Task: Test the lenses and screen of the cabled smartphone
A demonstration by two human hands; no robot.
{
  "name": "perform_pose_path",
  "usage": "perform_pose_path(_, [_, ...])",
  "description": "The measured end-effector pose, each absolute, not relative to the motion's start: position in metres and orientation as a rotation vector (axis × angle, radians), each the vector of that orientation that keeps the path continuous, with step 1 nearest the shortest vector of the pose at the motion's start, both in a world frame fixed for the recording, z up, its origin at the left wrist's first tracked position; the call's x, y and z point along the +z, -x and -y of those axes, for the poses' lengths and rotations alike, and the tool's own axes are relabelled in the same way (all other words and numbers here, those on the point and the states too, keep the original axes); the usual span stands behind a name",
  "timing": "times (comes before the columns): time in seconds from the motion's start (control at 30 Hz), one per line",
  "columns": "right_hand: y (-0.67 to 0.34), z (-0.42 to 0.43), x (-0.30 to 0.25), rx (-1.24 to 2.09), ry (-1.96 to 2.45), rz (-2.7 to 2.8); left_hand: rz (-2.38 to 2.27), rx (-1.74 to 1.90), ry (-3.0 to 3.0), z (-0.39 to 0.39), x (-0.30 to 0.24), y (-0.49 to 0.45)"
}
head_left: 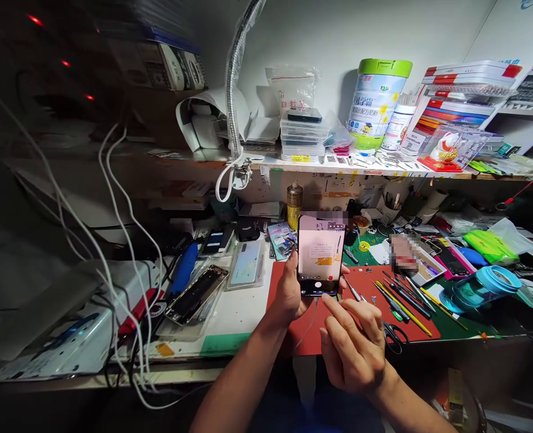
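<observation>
My left hand (288, 291) is closed around a smartphone (317, 249), held upright above the red mat (284, 337). Its thumb lies along the left edge and its fingertips show at the right edge. The lit screen shows a camera view with a white shutter button near the bottom. Just below the phone, my right hand (355, 340) holds nothing; its index finger points at the lower edge of the screen and the other fingers are partly bent. Whether that fingertip touches the screen, I cannot tell. A thin cable (310, 325) hangs beneath the phone.
Tweezers, a yellow pen-like tool (404, 310) and black scissors (395, 337) lie right of my hands, near a blue cup (483, 288). Leftward are an opened phone (197, 294), another phone (246, 263) and white cables (108, 270). A loaded shelf (370, 170) runs above.
</observation>
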State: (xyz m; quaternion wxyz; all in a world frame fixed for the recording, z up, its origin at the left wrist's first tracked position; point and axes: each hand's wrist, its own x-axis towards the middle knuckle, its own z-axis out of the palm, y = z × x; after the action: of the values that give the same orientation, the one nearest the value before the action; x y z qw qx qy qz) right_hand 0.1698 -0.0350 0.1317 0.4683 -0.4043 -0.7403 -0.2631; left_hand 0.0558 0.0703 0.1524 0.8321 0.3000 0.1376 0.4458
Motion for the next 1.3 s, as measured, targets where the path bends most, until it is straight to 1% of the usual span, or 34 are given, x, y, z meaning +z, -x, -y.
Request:
perform_pose_path(0.1, [-0.173,0.038,0.125,-0.622,0.984,1.863,-0.292,0.935,-0.709,-0.072,0.153,-0.056])
perform_pose_path(0.5, [-0.178,0.039,0.114,-0.650,1.132,1.821,-0.280,0.963,-0.686,-0.073,0.153,-0.057])
perform_pose_path(0.93, [-0.178,0.042,0.114,-0.611,1.036,1.886,-0.305,0.950,-0.681,-0.072,0.154,-0.055])
perform_pose_path(1.3, [-0.177,0.040,0.120,-0.570,1.040,1.951,-0.329,0.913,-0.658,-0.071,0.158,-0.055])
